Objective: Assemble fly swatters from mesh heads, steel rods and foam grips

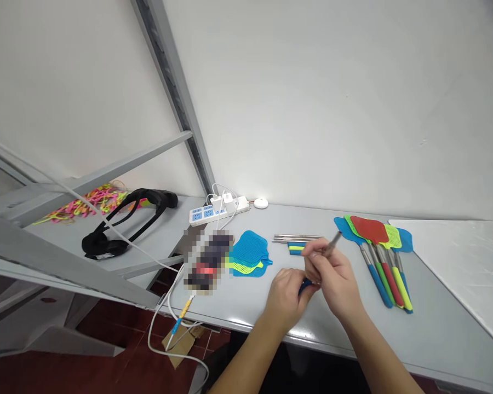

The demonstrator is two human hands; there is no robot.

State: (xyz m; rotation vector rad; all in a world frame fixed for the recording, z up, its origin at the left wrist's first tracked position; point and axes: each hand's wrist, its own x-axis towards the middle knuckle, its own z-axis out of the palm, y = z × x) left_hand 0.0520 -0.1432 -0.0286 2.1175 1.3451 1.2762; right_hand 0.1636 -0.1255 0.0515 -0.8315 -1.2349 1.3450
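right now, in the head view, both hands meet over the grey tabletop (435, 328), just below centre. the left hand (286, 298) is curled closed around the blue grip of a thin metal rod with a blue handle (328, 249); only a sliver of blue shows between the fingers. the right hand (332, 279) pinches the grey metal shaft of that same rod between thumb and fingertips, and the shaft tip pokes out toward one o'clock from the knuckles.

at three o'clock from the hands lies a fan of finished fly swatters with red, green, yellow and blue mesh heads and coloured handles (380, 251), heads toward the wall, handles toward the table edge. at twelve o'clock, just beyond the right hand, rests a bundle of bare silver metal rods (296, 238), and touching it a short blue and yellow handle piece (296, 248). at ten o'clock sits a stack of loose blue and yellow-green mesh swatter heads (250, 253), beside a blurred-out object that cannot be made out.

farther out at ten o'clock a white power strip with blue sockets (217, 210) lies by the wall, with a small white round puck (261, 203) near it. at nine o'clock, well apart, a black curved headband device (127, 221) rests on a lower grey shelf, and a heap of pink and yellow bands (88, 202) lies behind it.
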